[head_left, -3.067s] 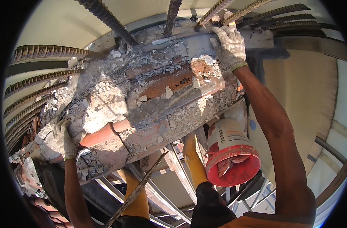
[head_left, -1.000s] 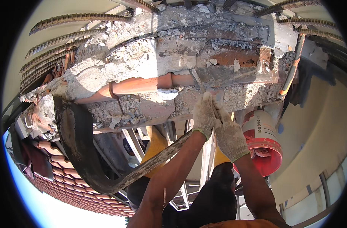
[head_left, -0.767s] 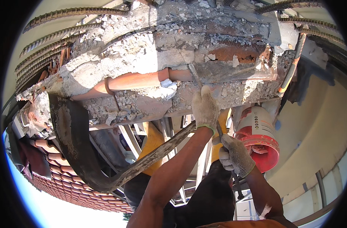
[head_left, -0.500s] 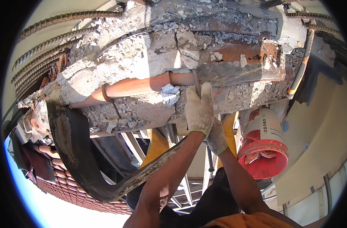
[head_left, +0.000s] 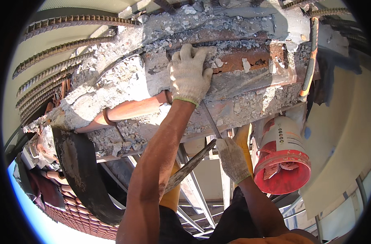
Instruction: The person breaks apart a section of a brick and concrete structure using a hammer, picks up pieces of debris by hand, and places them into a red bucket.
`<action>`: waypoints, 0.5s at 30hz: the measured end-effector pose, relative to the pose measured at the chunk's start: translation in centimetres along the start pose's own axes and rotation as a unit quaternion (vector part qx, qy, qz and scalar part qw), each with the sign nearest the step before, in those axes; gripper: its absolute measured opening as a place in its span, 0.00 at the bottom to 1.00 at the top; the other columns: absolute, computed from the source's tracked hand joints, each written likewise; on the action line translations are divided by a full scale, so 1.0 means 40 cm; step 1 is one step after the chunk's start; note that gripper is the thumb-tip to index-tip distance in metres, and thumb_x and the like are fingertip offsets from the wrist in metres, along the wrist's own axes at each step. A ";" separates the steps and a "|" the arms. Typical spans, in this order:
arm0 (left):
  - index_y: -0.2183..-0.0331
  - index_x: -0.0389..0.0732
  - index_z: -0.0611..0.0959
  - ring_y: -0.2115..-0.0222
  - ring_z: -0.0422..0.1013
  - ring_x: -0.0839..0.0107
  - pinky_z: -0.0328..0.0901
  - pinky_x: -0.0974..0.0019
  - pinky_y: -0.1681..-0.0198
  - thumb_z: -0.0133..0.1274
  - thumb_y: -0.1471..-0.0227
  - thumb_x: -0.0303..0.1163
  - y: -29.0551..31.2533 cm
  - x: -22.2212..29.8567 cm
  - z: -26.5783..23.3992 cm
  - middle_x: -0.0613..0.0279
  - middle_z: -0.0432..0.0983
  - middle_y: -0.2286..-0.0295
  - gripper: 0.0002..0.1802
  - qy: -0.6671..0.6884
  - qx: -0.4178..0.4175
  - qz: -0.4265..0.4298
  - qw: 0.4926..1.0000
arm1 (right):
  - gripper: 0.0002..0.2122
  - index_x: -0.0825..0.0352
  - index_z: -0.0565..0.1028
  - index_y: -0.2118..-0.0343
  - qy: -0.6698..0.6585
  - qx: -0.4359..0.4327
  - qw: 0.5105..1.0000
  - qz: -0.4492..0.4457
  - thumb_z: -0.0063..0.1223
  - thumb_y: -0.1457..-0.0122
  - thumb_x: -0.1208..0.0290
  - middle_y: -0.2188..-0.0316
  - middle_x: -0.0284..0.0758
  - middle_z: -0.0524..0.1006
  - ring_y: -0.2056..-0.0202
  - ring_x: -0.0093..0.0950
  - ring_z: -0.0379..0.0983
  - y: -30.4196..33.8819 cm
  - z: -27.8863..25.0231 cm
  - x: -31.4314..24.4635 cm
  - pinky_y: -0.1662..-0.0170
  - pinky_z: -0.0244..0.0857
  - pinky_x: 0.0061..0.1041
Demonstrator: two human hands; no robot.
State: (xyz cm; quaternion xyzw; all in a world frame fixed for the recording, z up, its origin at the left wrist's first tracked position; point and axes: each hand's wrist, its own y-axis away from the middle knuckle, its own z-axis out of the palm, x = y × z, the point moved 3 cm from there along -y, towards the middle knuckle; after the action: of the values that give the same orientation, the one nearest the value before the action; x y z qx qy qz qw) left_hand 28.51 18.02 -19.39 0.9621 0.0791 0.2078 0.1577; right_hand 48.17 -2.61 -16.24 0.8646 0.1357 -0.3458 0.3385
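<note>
My gloved left hand (head_left: pixel 189 75) reaches up onto the broken concrete beam (head_left: pixel 124 81). Its fingers curl over the top edge of a pale concrete chunk (head_left: pixel 156 74), just above an orange pipe (head_left: pixel 130 110) set in the rubble. Lower down, my gloved right hand (head_left: pixel 233 159) is closed around the upper end of a rusty flat metal bar (head_left: pixel 188 167) that slants down to the left behind my left forearm. A red bucket (head_left: pixel 283 162) with bits of debris inside hangs just right of that hand.
Ribbed rebar (head_left: pixel 59 49) juts out at the upper left and a bent rusty bar (head_left: pixel 311 57) at the upper right. A black curved sheet (head_left: pixel 82 175) hangs below the beam. Scaffold rails (head_left: pixel 193 195) and roof tiles (head_left: pixel 77 219) lie far below.
My left hand has climbed from the orange pipe up onto the pale chunk. My right hand has dropped away from it and now sits low on the bar beside the bucket.
</note>
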 end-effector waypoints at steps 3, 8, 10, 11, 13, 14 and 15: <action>0.38 0.52 0.79 0.38 0.65 0.43 0.65 0.43 0.35 0.68 0.48 0.39 -0.013 0.011 0.003 0.49 0.65 0.38 0.35 -0.021 0.051 0.018 0.998 | 0.13 0.65 0.72 0.54 0.015 -0.053 0.998 0.032 0.56 0.42 0.79 0.62 0.44 0.74 0.59 0.49 0.76 0.172 -0.118 -0.026 0.60 0.73 0.49; 0.36 0.53 0.78 0.39 0.68 0.42 0.69 0.43 0.38 0.68 0.49 0.57 -0.033 0.071 0.013 0.49 0.66 0.37 0.42 -0.072 0.007 -0.109 0.991 | 0.13 0.64 0.73 0.55 0.035 -0.075 0.994 0.077 0.57 0.42 0.79 0.66 0.43 0.74 0.65 0.47 0.78 0.399 -0.250 -0.022 0.67 0.74 0.44; 0.38 0.53 0.79 0.42 0.70 0.43 0.70 0.44 0.40 0.67 0.49 0.62 -0.029 0.091 0.037 0.49 0.69 0.38 0.42 -0.089 0.037 -0.121 0.988 | 0.10 0.66 0.73 0.57 0.034 -0.078 0.992 0.090 0.57 0.40 0.76 0.67 0.45 0.73 0.67 0.47 0.78 0.436 -0.301 -0.036 0.67 0.73 0.44; 0.38 0.52 0.80 0.42 0.71 0.43 0.70 0.44 0.41 0.66 0.48 0.62 -0.030 0.085 0.042 0.49 0.69 0.39 0.41 -0.083 0.038 -0.122 0.988 | 0.09 0.67 0.73 0.57 0.033 -0.080 0.992 0.097 0.58 0.39 0.74 0.67 0.45 0.73 0.67 0.47 0.77 0.453 -0.319 -0.039 0.67 0.72 0.44; 0.40 0.51 0.81 0.43 0.72 0.43 0.70 0.43 0.42 0.65 0.47 0.62 -0.039 0.089 0.053 0.50 0.72 0.41 0.39 -0.061 0.056 -0.109 0.991 | 0.10 0.68 0.75 0.58 -0.038 -0.075 0.974 0.209 0.57 0.35 0.67 0.68 0.47 0.75 0.68 0.47 0.78 0.503 -0.343 -0.023 0.65 0.71 0.44; 0.40 0.51 0.80 0.43 0.72 0.43 0.70 0.42 0.41 0.65 0.47 0.62 -0.044 0.091 0.064 0.51 0.72 0.41 0.39 -0.073 0.049 -0.114 0.990 | 0.11 0.68 0.76 0.58 -0.074 -0.071 0.959 0.265 0.56 0.34 0.64 0.68 0.47 0.76 0.68 0.47 0.78 0.521 -0.352 -0.015 0.64 0.71 0.44; 0.39 0.51 0.80 0.43 0.72 0.42 0.70 0.42 0.41 0.64 0.46 0.62 -0.045 0.104 0.066 0.52 0.73 0.41 0.39 -0.085 0.041 -0.116 0.989 | 0.14 0.68 0.77 0.57 -0.111 -0.049 0.953 0.277 0.55 0.33 0.60 0.68 0.48 0.77 0.68 0.47 0.78 0.527 -0.360 -0.005 0.63 0.71 0.44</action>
State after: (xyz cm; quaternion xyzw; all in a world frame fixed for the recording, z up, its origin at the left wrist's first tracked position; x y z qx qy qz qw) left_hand 33.21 19.90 -20.71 0.9663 0.1846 0.1023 0.1475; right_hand 65.19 -8.30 1.91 0.8064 -0.1310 -0.3253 0.4762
